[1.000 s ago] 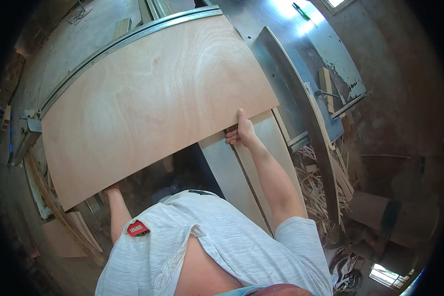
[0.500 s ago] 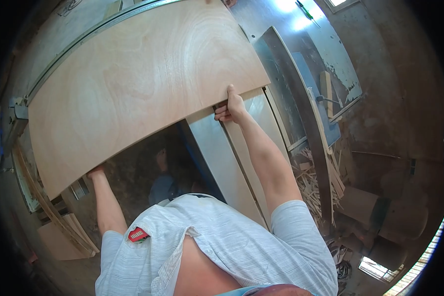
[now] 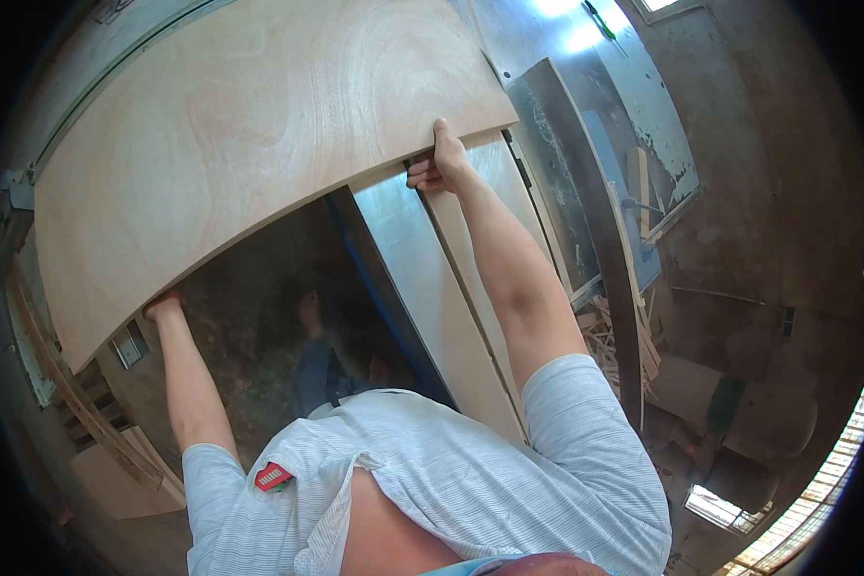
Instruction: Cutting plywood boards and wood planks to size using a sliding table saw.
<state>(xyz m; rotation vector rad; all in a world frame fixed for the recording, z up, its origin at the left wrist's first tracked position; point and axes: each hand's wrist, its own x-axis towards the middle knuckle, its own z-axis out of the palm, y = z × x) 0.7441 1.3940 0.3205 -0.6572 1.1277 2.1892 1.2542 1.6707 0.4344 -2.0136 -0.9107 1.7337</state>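
A large, pale plywood board (image 3: 259, 115) lies across a metal-topped saw table, its near edge toward me. My right hand (image 3: 439, 165) grips that edge near the right corner, thumb on top and fingers curled below it. Farther left, my left hand (image 3: 164, 304) holds the same edge from underneath; its fingers are mostly hidden by the board. Below my right hand runs the bare metal tabletop (image 3: 403, 235), with a dark slot along it.
At the far left, a metal rail (image 3: 115, 72) runs along the board's far edge. To the right stands a long dark plank (image 3: 600, 211), with wood offcuts (image 3: 610, 331) beside it. A green-handled screwdriver (image 3: 600, 19) lies on the metal surface at the back. Boards (image 3: 130, 470) lean at lower left.
The board has slid away from me and slightly left, toward the rail. Both hands have moved forward with it, still on its near edge.
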